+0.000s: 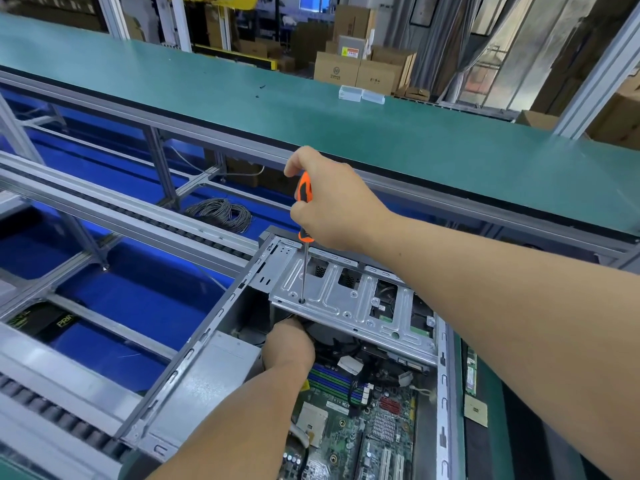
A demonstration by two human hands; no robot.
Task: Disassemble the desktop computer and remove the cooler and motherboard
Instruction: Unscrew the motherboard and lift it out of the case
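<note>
From my head camera, the open computer case (221, 306) lies on its side in the lower middle of the frame, and I look straight into it. Inside, toward the bottom, the green motherboard (349, 431) sits flat against the case floor, with its memory slots (332, 379) and a small finned heatsink (384, 426) in plain sight. Across the upper part of the case runs a silver drive cage (349, 306); the black fan of the cooler (332, 336) shows just under its lower edge.

My right hand (332, 202), at the center of the frame, has its fingers curled tight around the orange-and-black handle of a screwdriver (304, 216). The shaft stands nearly upright, and its tip sits in a hole at the left end of the drive cage. My left hand (289, 344) reaches into the case beneath the cage, right beside the cooler; its fingers are hidden, so I cannot tell whether they hold anything.

On the green bench (242, 84) in the upper part of the frame rest two small clear plastic boxes (362, 94); I cannot see their contents. Behind it, cardboard boxes (356, 72) are stacked, their print too small to read. At the lower left, a dark item (52, 322) shows pale letters, partly "PRIN". A coil of grey cable (221, 213) lies left of center.
</note>
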